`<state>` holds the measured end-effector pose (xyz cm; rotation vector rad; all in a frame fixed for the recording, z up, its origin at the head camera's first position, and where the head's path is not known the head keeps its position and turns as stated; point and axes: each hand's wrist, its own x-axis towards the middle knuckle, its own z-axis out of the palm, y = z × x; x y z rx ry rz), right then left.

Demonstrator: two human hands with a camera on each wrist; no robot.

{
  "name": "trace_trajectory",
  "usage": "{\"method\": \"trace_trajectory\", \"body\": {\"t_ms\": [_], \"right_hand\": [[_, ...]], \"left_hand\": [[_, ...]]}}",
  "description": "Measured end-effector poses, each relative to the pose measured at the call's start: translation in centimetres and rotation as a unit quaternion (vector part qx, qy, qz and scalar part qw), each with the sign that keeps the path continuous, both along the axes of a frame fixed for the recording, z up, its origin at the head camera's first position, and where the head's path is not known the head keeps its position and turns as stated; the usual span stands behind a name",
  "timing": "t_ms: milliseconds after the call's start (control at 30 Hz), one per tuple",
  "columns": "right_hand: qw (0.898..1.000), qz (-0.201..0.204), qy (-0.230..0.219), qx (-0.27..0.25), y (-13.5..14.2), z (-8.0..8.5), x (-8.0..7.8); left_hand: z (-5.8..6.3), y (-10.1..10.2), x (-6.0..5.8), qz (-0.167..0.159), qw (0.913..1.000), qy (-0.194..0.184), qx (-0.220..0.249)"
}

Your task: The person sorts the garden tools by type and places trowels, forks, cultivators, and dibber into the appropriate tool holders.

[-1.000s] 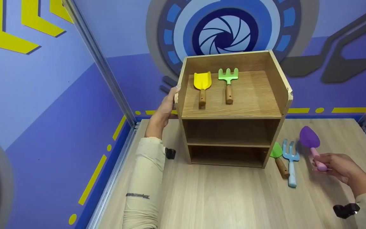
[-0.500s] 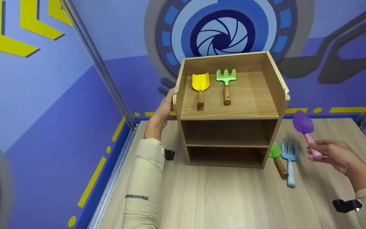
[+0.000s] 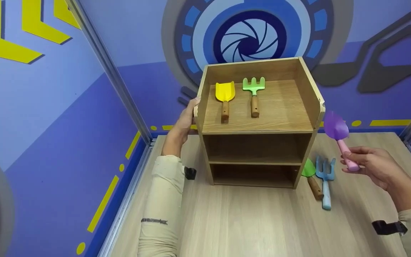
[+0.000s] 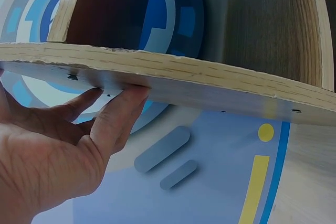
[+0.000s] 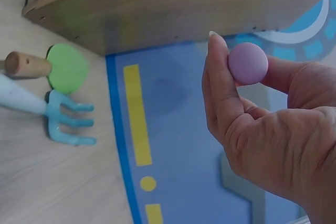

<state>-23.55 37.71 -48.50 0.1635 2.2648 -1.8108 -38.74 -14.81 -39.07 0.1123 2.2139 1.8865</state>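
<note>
In the head view, my left hand (image 3: 186, 117) rests against the outer left side of a small wooden shelf unit (image 3: 259, 132). The left wrist view has the fingertips (image 4: 135, 92) pressing on its side panel. Raised at the unit's right, a toy trowel with purple blade (image 3: 335, 126) and pink handle is held by my right hand (image 3: 373, 164), thumb and fingers pinching the handle. From the right wrist camera, only the handle's round pink end (image 5: 248, 64) shows. On the top shelf lie a yellow shovel (image 3: 225, 92) and a green rake (image 3: 254, 87), both wooden-handled.
On the table (image 3: 248, 221), right of the unit, a green trowel (image 3: 314, 184) with a wooden handle lies beside a light blue fork (image 3: 326, 185). The unit's two lower compartments face forward. A blue patterned wall (image 3: 141, 92) stands close behind.
My right hand has lifted the purple trowel up and to the left, toward the unit's upper right side. The left hand stays at the left panel.
</note>
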Motion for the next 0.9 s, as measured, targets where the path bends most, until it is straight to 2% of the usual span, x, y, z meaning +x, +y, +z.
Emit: {"method": "trace_trajectory", "body": {"t_ms": [167, 300, 400, 567, 900], "right_hand": [[1.0, 0.002, 0.024, -0.014, -0.8, 1.1, -0.1], [0.996, -0.005, 0.035, -0.083, -1.1, 2.0, 0.0], [0.989, -0.003, 0.04, -0.142, -1.2, 2.8, 0.0], [0.986, 0.003, 0.066, -0.155, -1.7, 4.2, 0.2], [0.982, -0.011, 0.108, -0.154, -3.2, 6.6, 0.5]], "left_hand": [[0.0, -0.2, 0.0, 0.004, 1.0, 0.001, 0.001], [0.1, -0.1, 0.0, 0.001, 1.0, 0.003, -0.002], [0.0, -0.1, 0.0, -0.001, 1.0, 0.001, -0.001], [-0.2, -0.1, 0.1, -0.005, 1.0, 0.004, 0.006], [0.0, -0.2, 0.0, -0.006, 0.9999, 0.009, -0.003]]}}
